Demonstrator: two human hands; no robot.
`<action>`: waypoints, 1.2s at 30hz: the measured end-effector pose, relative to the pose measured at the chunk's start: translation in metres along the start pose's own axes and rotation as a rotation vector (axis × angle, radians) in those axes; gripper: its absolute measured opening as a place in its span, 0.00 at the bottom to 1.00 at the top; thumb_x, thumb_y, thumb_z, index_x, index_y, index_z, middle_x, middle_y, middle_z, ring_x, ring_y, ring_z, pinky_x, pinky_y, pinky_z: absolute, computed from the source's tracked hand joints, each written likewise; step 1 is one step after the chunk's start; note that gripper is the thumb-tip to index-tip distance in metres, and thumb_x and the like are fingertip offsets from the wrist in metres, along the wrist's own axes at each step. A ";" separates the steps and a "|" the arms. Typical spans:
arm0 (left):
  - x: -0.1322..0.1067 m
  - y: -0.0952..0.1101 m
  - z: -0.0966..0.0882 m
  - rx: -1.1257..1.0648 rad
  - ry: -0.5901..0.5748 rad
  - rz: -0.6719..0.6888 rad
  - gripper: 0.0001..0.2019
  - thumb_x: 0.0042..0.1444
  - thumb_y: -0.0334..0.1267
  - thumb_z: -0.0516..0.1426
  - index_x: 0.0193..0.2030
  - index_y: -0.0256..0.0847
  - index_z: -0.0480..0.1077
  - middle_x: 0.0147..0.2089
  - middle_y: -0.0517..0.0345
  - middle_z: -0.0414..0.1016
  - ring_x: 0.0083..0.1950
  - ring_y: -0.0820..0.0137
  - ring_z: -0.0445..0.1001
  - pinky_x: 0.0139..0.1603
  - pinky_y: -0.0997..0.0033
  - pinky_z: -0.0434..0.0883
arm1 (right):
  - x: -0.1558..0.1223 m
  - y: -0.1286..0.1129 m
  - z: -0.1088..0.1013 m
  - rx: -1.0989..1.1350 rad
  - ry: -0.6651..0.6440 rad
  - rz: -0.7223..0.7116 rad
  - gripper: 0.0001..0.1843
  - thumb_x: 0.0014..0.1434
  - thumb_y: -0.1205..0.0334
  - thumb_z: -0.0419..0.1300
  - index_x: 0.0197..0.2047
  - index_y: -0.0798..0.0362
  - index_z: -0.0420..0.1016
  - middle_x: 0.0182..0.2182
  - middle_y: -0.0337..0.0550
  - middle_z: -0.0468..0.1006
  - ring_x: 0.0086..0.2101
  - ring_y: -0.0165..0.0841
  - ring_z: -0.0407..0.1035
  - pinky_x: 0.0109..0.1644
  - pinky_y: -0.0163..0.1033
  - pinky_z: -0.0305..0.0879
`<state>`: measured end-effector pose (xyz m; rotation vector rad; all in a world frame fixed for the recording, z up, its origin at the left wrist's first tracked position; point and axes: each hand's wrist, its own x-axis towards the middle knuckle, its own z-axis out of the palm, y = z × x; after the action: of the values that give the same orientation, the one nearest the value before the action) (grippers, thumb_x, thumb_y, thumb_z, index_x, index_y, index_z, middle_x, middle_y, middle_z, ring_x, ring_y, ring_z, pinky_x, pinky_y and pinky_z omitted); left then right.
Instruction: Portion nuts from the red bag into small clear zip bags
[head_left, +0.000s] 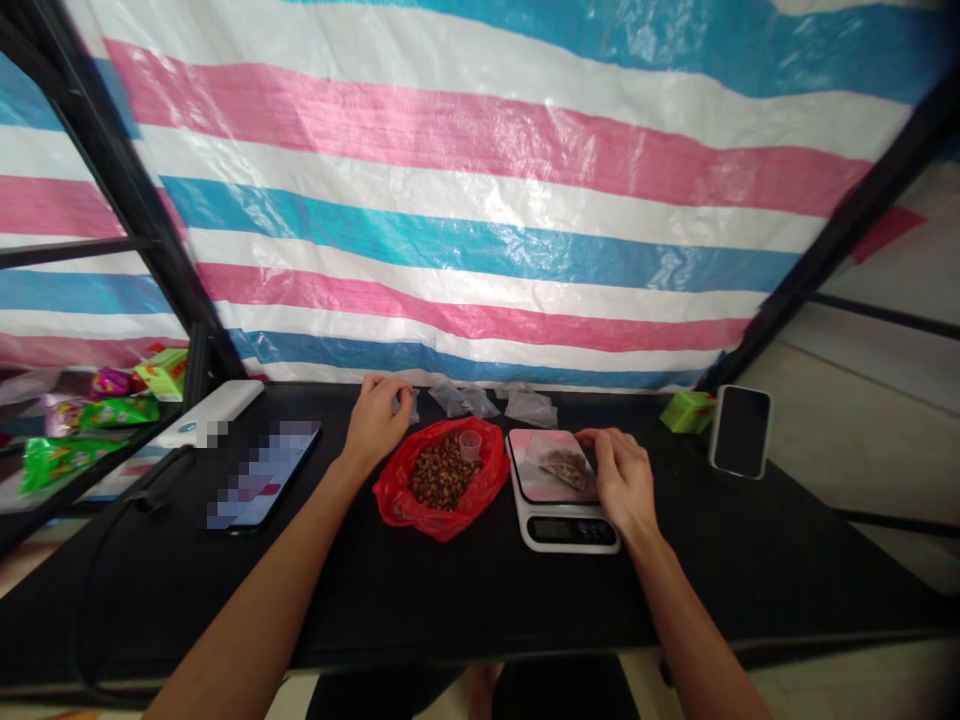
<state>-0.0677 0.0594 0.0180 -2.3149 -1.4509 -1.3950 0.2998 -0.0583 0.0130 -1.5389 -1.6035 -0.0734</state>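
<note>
Red plastic bag (442, 485) lies between loosely open left hand (382, 420) and right hand (622, 480) on kitchen scale (562, 530).

Right hand (622, 482) seemingly on digital scale (562, 535)

Red plastic bag (442, 480): thin, crinkled, glossy. Measuring cup (470, 445): clear smooth plastic. Kitchen scale (566, 532): white plastic body, smooth, with a glossy pink top. Clear plastic bag (561, 462) on it: thin, shiny. Desk (450, 600): matt black, smooth. Tarp (480, 240): woven plastic, slight sheen, creased. Frame (127, 180): black, matt, looks like metal. Snack packets (120, 412): glossy green foil-like film. Power bank (217, 408): white smooth plastic.
</note>
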 end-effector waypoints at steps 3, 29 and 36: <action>0.000 -0.003 0.001 -0.006 0.024 -0.041 0.10 0.65 0.35 0.52 0.39 0.42 0.76 0.40 0.53 0.81 0.49 0.58 0.71 0.53 0.59 0.69 | -0.001 -0.001 0.000 0.020 -0.018 -0.011 0.25 0.75 0.49 0.45 0.41 0.47 0.82 0.39 0.43 0.82 0.42 0.42 0.72 0.48 0.48 0.60; 0.001 0.001 -0.001 0.011 0.076 0.003 0.10 0.66 0.33 0.52 0.36 0.42 0.73 0.40 0.53 0.77 0.48 0.59 0.71 0.54 0.58 0.68 | -0.009 -0.003 0.014 -0.088 -0.208 -0.129 0.26 0.61 0.50 0.66 0.61 0.42 0.73 0.52 0.49 0.77 0.57 0.50 0.64 0.61 0.58 0.58; 0.000 0.015 -0.004 -0.116 0.024 0.005 0.10 0.67 0.34 0.51 0.39 0.43 0.73 0.40 0.54 0.74 0.45 0.63 0.73 0.50 0.63 0.71 | -0.008 -0.009 0.015 0.069 -0.113 -0.105 0.23 0.62 0.52 0.65 0.60 0.42 0.72 0.48 0.46 0.79 0.49 0.47 0.70 0.57 0.56 0.61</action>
<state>-0.0589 0.0492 0.0259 -2.3580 -1.3918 -1.5390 0.2834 -0.0574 0.0037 -1.4272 -1.7572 0.0111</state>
